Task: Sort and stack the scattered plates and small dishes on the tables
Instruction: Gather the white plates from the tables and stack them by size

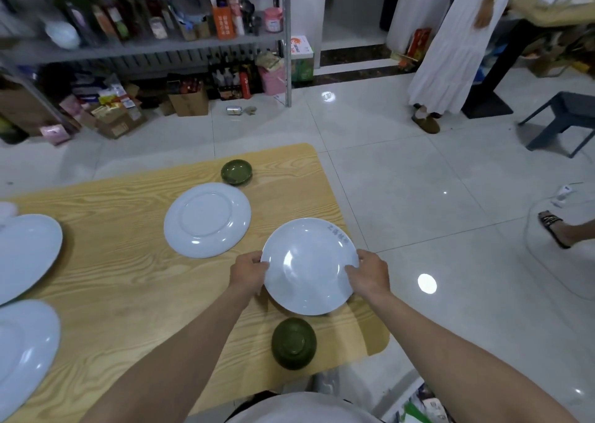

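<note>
Both hands, left (248,271) and right (370,273), fingers gripping white plate (307,266) rims at surface's right edge; slip risks chipping green bowl (293,342) below.

I cannot read the grey lettering (338,235) on the rim of the white plate (309,266); it is too blurred. My left hand (249,273) and right hand (368,273) grip that plate, and their fingertips are hidden beneath it, as is part of the table's (128,277) right edge. At the table's left edge, the farther plate (25,255) and the nearer plate (22,355) are cut off by my view. The overturned green bowl (293,343) by the near right corner hides its inside. The goods on the shelf (145,46) are a blur.
</note>
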A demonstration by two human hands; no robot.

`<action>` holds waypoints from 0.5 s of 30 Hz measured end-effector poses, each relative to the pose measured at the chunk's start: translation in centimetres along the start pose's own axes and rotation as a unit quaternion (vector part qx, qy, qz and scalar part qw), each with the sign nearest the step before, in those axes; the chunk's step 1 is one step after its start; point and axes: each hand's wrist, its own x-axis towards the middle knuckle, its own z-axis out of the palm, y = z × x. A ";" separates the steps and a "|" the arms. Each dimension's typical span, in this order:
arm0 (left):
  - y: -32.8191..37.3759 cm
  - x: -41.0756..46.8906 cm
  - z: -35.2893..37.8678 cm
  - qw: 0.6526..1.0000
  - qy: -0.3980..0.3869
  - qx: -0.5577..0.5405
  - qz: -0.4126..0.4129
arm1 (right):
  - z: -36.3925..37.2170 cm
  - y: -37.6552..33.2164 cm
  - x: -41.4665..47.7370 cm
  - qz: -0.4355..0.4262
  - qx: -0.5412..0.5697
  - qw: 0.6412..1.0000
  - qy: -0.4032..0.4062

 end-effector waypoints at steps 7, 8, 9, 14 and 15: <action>3.0 -1.3 -1.6 0.920 0.051 0.352 0.164 | -0.8 -4.9 0.1 -0.283 -0.371 0.881 -0.082; 3.4 -1.5 -1.8 0.894 0.060 0.401 0.189 | -0.8 -5.6 0.1 -0.304 -0.409 0.856 -0.089; 3.7 -1.7 -1.9 0.871 0.068 0.440 0.206 | -0.7 -6.3 0.0 -0.322 -0.438 0.834 -0.093; 4.4 -2.5 -2.9 0.831 0.086 0.511 0.202 | -0.3 -9.0 -0.3 -0.367 -0.483 0.789 -0.092; 4.3 -2.7 -3.2 0.830 0.089 0.515 0.198 | -0.2 -9.4 -0.4 -0.374 -0.485 0.785 -0.091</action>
